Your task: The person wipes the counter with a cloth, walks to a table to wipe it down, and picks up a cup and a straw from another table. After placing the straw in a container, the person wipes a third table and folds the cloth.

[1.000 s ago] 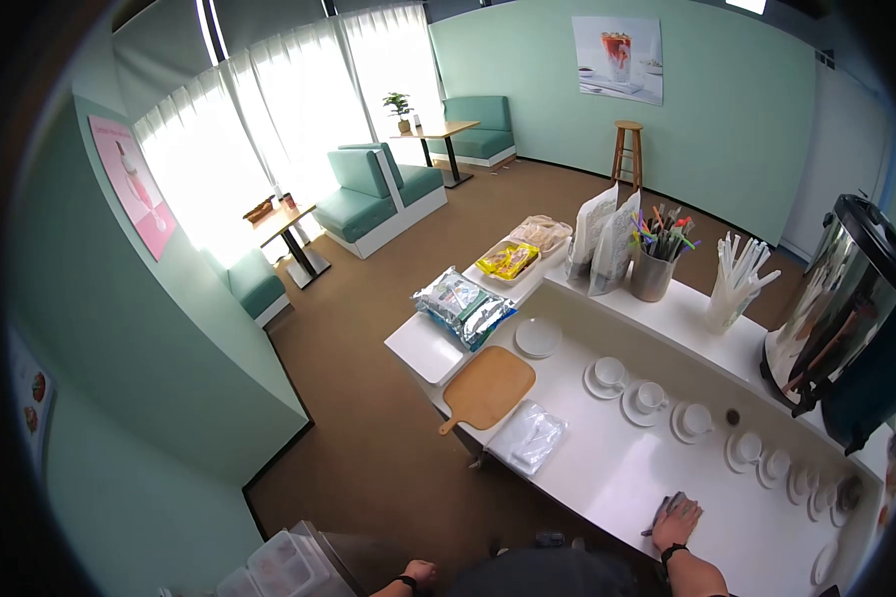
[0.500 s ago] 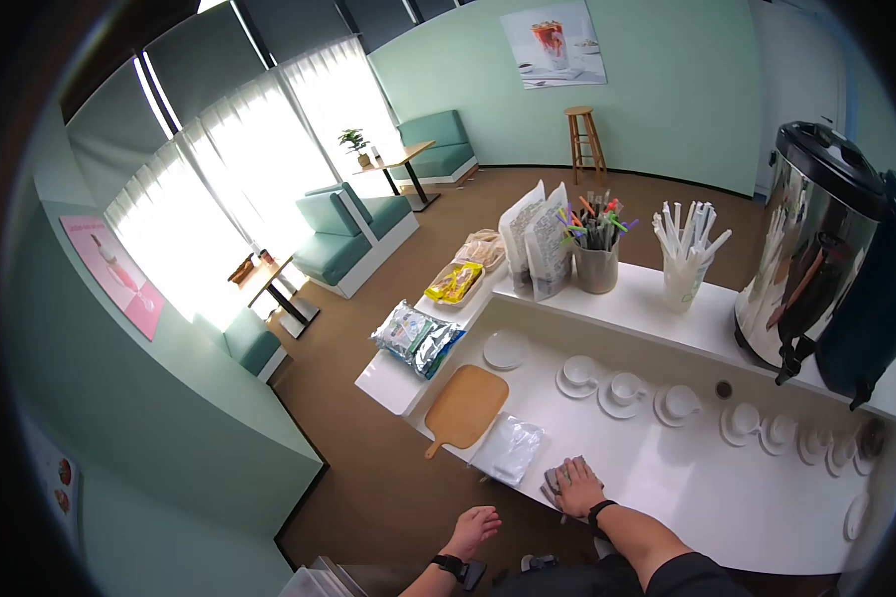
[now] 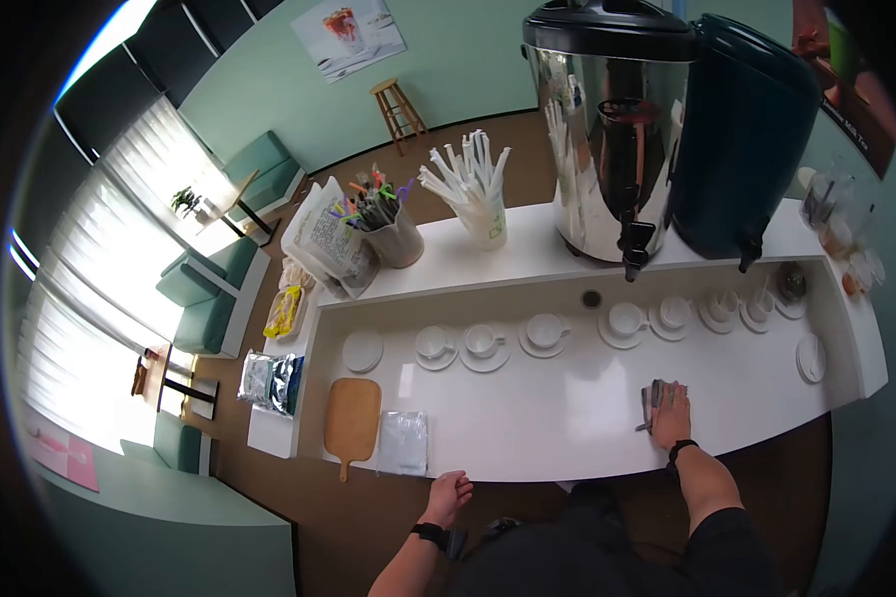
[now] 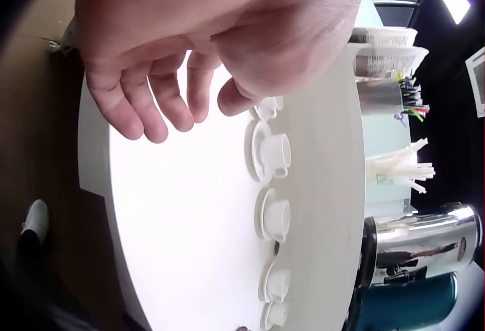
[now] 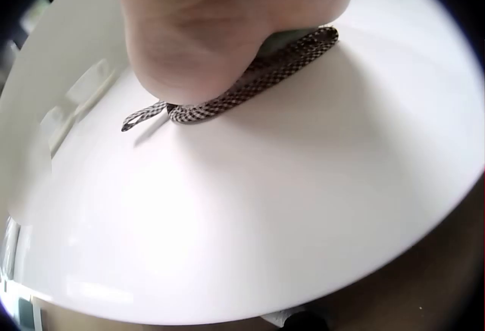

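Note:
My right hand (image 3: pixel 673 416) lies flat on a folded cloth (image 3: pixel 649 406), pressing it against the white counter (image 3: pixel 528 418) toward its right side. In the right wrist view the cloth (image 5: pixel 254 85) shows a dark-and-light checked edge and a small loop, while the palm hides most of it. Near the counter's front edge, my left hand (image 3: pixel 449 496) hangs in the air with loosely bent fingers and holds nothing. The left wrist view also shows that hand (image 4: pixel 204 35) empty. White cups on saucers (image 3: pixel 483 343) stand in a row along the counter's back.
Left on the counter are a wooden cutting board (image 3: pixel 352 418), a clear plastic packet (image 3: pixel 402 443) and white plates (image 3: pixel 362 350). A raised shelf carries a straw cup (image 3: pixel 483 219), a metal canister (image 3: pixel 396 241), a steel dispenser (image 3: pixel 607 149) and a dark teal dispenser (image 3: pixel 737 139).
My right hand slid the cloth left to beside the plastic packet, then back far to the right. The left hand came up toward the counter's front edge. The head view turned right.

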`<state>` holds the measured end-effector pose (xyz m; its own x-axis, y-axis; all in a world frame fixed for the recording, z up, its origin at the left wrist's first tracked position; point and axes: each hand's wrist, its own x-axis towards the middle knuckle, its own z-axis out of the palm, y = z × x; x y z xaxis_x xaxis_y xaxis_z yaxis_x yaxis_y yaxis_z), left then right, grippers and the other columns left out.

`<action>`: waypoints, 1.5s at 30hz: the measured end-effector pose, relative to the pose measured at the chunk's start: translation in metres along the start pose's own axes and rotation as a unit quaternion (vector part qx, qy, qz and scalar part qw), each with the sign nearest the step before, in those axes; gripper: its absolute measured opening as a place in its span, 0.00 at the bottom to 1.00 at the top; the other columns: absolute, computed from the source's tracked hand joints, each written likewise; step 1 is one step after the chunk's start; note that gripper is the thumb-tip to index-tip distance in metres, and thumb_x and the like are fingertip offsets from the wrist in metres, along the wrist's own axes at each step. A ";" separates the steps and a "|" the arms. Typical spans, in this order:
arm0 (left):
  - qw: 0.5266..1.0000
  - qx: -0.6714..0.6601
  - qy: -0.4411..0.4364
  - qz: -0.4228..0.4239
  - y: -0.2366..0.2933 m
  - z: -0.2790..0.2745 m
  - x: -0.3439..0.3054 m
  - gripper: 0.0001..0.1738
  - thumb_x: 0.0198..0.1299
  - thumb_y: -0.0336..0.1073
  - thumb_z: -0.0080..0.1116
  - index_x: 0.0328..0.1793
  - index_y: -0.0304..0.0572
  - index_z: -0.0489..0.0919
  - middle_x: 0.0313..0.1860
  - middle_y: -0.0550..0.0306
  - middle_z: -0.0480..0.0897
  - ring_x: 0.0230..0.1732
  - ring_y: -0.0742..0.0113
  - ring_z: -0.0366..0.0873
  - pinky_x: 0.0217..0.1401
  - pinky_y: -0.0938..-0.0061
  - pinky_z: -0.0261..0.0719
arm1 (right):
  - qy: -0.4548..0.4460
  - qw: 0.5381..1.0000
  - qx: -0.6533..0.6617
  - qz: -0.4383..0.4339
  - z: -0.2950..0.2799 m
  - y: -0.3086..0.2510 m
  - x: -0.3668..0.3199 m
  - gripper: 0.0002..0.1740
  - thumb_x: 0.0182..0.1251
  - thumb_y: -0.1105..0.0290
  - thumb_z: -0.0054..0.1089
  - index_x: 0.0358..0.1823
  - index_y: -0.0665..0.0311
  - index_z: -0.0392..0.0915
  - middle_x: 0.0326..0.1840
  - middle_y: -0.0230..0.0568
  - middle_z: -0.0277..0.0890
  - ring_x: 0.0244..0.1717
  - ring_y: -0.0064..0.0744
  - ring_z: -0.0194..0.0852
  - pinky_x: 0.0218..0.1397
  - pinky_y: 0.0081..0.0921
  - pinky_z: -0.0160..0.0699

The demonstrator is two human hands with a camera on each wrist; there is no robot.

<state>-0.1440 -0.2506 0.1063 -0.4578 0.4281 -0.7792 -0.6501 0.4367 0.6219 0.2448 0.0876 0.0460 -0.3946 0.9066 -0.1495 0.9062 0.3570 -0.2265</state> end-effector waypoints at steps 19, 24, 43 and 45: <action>0.998 0.017 0.054 0.024 0.013 0.030 -0.009 0.08 0.74 0.40 0.50 0.44 0.46 0.75 0.39 0.61 0.77 0.43 0.66 0.81 0.47 0.66 0.82 | 0.015 0.969 0.073 -0.235 0.069 -0.255 0.033 0.38 0.69 0.56 0.55 0.75 0.72 0.62 0.82 0.61 0.50 0.84 0.59 0.40 0.85 0.53 0.37; 0.994 -0.029 0.099 0.024 -0.003 -0.003 -0.019 0.10 0.74 0.41 0.51 0.41 0.47 0.75 0.36 0.62 0.77 0.41 0.67 0.81 0.45 0.66 0.81 | -0.033 0.906 0.084 -0.414 0.099 -0.334 -0.005 0.36 0.68 0.56 0.55 0.73 0.70 0.66 0.81 0.58 0.53 0.83 0.56 0.44 0.85 0.52 0.38; 0.999 -0.002 0.028 0.014 0.044 0.084 0.037 0.11 0.73 0.41 0.52 0.35 0.50 0.73 0.29 0.66 0.74 0.36 0.70 0.76 0.42 0.68 0.78 | 0.059 0.998 -0.017 -0.003 0.017 0.001 0.035 0.38 0.71 0.59 0.55 0.77 0.71 0.59 0.82 0.63 0.50 0.83 0.60 0.44 0.83 0.51 0.45; 0.999 -0.012 0.029 0.014 0.045 0.087 0.041 0.11 0.73 0.40 0.52 0.34 0.51 0.72 0.28 0.67 0.72 0.33 0.72 0.74 0.40 0.70 0.78 | 0.044 0.993 -0.036 0.104 -0.001 0.056 0.025 0.37 0.73 0.61 0.53 0.78 0.74 0.56 0.82 0.65 0.49 0.83 0.62 0.43 0.83 0.53 0.45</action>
<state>-0.1391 -0.1445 0.1087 -0.5091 0.3936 -0.7654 -0.6510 0.4057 0.6416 0.2856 0.1308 0.0303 -0.1849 0.9777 -0.0996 0.9767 0.1716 -0.1293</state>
